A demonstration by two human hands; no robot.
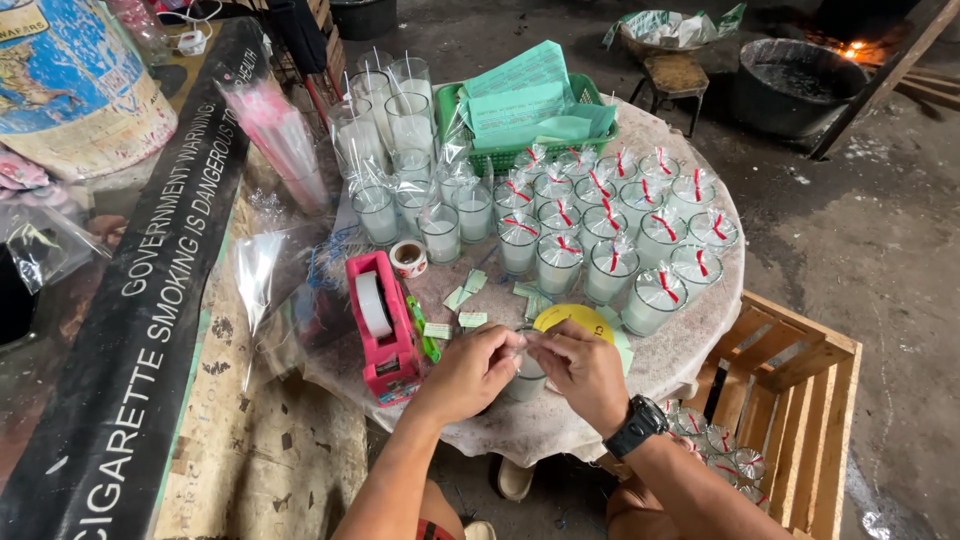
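Note:
My left hand (470,372) and my right hand (582,372) meet over a glass candle (527,380) at the near edge of the round table (690,340). Both pinch the clear plastic wrap (524,343) gathered at the candle's top. A black watch sits on my right wrist. A pink tape dispenser (380,325) stands just left of my left hand, with a small tape roll (408,258) behind it. A yellow disc (572,320) lies right behind my hands.
Several wrapped candles with red ties (610,215) fill the table's right half; unwrapped glass candles (385,130) stand at the back left. A green basket of green paper slips (520,105) sits behind. A wooden crate (800,400) holding wrapped candles stands at the right.

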